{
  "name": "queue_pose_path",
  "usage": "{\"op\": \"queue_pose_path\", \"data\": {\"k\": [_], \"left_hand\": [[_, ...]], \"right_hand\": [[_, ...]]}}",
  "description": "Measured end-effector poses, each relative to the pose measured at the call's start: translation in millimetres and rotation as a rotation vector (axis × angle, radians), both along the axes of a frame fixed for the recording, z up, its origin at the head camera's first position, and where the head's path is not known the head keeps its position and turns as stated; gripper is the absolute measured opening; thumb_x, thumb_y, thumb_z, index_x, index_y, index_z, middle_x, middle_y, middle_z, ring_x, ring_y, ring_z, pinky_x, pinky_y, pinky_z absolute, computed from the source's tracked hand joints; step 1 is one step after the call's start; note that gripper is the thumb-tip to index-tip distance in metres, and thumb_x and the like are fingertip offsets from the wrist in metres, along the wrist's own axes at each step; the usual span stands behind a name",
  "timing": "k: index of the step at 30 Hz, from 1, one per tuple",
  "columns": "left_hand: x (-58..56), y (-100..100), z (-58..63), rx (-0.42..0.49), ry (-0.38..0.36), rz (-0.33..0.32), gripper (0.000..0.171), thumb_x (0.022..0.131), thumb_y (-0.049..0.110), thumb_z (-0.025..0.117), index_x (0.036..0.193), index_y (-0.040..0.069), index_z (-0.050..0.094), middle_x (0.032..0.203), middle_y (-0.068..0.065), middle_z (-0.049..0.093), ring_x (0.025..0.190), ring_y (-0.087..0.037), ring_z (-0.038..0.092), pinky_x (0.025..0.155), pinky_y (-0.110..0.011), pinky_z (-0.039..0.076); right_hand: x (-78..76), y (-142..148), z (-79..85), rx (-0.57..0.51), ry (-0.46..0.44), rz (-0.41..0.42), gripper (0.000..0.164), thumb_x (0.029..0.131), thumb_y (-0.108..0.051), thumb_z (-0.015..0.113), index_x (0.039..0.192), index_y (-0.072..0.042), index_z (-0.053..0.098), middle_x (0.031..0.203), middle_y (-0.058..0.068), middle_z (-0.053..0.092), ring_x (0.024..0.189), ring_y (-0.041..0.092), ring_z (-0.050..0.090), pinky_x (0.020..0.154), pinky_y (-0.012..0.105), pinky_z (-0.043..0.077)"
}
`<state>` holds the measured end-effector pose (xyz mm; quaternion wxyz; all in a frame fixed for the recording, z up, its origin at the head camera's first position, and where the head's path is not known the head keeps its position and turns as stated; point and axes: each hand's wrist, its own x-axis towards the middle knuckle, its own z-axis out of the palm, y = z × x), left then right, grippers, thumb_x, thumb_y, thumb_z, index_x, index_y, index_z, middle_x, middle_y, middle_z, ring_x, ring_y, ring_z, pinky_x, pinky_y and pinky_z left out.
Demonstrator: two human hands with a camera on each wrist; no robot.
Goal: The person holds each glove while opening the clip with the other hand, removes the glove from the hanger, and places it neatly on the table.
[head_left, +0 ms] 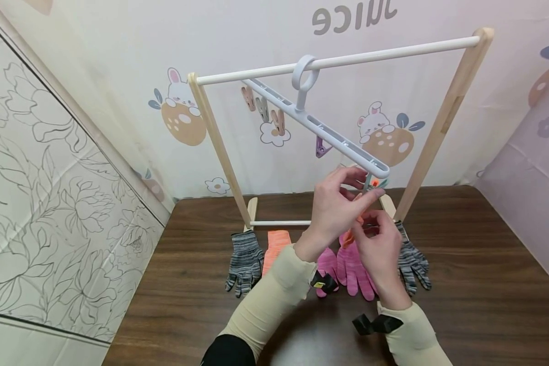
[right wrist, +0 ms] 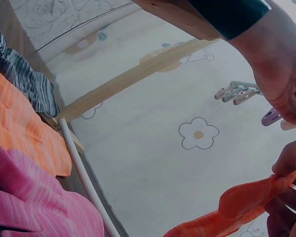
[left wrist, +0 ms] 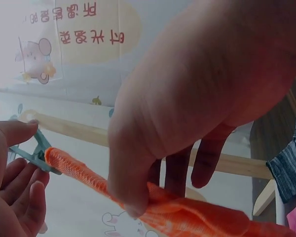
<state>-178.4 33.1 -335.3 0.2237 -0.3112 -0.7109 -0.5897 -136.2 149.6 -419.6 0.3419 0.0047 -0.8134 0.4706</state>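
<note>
My left hand (head_left: 338, 203) pinches a grey-green clothespin (left wrist: 39, 150) beneath the near right end of a pale hanger (head_left: 302, 114). One end of an orange knit glove (left wrist: 197, 215) sits at the clothespin's tip. Just below, my right hand (head_left: 382, 249) pinches this glove between thumb and fingers. In the right wrist view, two orange folds of the glove (right wrist: 241, 202) hang from the right hand. Whether the clothespin's tips grip the fabric firmly I cannot tell. In the head view, my hands hide much of the glove.
A wooden stand (head_left: 453, 112) carries the hanger on its white top rod (head_left: 393, 53). More clothespins (head_left: 262, 109) and a purple clothespin (head_left: 321, 147) hang from the hanger. Grey-black gloves (head_left: 244, 262), another orange glove (head_left: 276, 244) and pink gloves (head_left: 354, 269) lie on the brown table (head_left: 187, 305).
</note>
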Motion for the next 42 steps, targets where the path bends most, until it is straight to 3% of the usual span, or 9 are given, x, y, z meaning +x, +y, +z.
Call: {"op": "queue_pose_path", "data": {"k": [4,15,24,35,42], "left_hand": [[0.6,2.3,-0.8,0.011,0.015,0.017,0.04,0.08,0.016,0.086,0.112,0.006,0.065,0.099,-0.002,0.067,0.084,0.001,0.061,0.065,-0.024,0.057],[1.9,7.0,-0.3,0.022,0.046,0.046,0.034,0.082,0.016,0.084,0.109,0.004,0.066,0.094,-0.004,0.067,0.082,0.001,0.061,0.064,-0.021,0.057],[2.7,8.7,-1.2,0.046,0.059,0.041,0.033,0.081,0.014,0.084,0.107,0.004,0.066,0.092,-0.004,0.067,0.081,0.002,0.061,0.062,-0.016,0.054],[2.6,6.3,-0.3,0.02,0.081,0.062,0.032,0.082,0.016,0.083,0.107,0.004,0.065,0.092,-0.005,0.068,0.08,-0.006,0.063,0.064,-0.017,0.055],[3.0,7.9,-0.5,0.008,0.088,0.06,0.037,0.08,0.017,0.085,0.107,0.005,0.064,0.092,-0.003,0.066,0.082,-0.003,0.059,0.067,-0.014,0.053]], "right_hand": [[0.5,-0.4,0.7,0.013,0.002,-0.004,0.021,0.086,-0.01,0.077,0.101,-0.001,0.065,0.09,0.011,0.065,0.08,0.019,0.06,0.068,0.013,0.046],[1.7,1.4,2.0,0.019,0.0,0.002,0.02,0.086,-0.006,0.074,0.102,0.0,0.064,0.092,0.011,0.064,0.082,0.016,0.059,0.07,0.01,0.045],[2.8,2.5,4.3,-0.023,0.002,-0.01,0.028,0.086,-0.011,0.077,0.109,0.0,0.065,0.096,0.01,0.067,0.083,0.016,0.058,0.071,0.014,0.047],[5.3,2.4,6.6,-0.037,0.119,0.016,0.025,0.087,-0.008,0.076,0.108,0.002,0.069,0.095,0.011,0.069,0.081,0.005,0.058,0.071,0.013,0.047],[5.3,2.6,6.9,-0.034,0.151,0.016,0.02,0.087,-0.008,0.076,0.104,0.001,0.072,0.092,0.011,0.07,0.079,0.007,0.058,0.07,0.014,0.047]]}}
